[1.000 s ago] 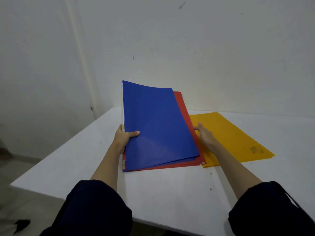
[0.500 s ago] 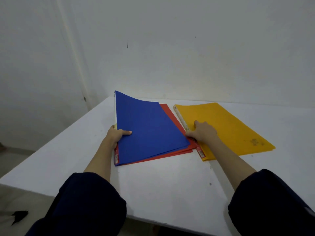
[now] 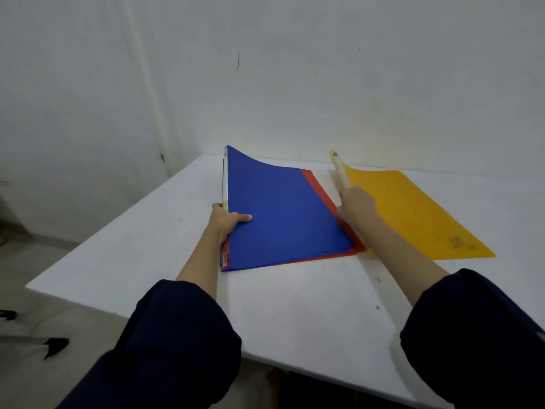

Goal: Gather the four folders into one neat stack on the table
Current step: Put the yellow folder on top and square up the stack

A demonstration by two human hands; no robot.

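A blue folder (image 3: 283, 214) lies on top of a red folder (image 3: 320, 187) on the white table (image 3: 295, 305); only the red one's right and front edges show. My left hand (image 3: 225, 221) grips the left spine edge of this pile, thumb on the blue cover, with the far left corner lifted and curved. To the right, a yellow folder (image 3: 413, 214) lies on the table with its left spine edge raised. My right hand (image 3: 355, 206) is closed on that pale spine. I cannot make out a fourth folder.
The table meets a white wall (image 3: 324, 84) at the back. Its left and front edges drop to a bare floor (image 3: 44, 276). A dark scrap (image 3: 54, 345) lies on the floor at lower left. My dark sleeves fill the bottom of the view.
The blue and red pile has come down from a steep tilt to nearly flat. My right hand has taken the yellow folder's spine and raised it off the table.
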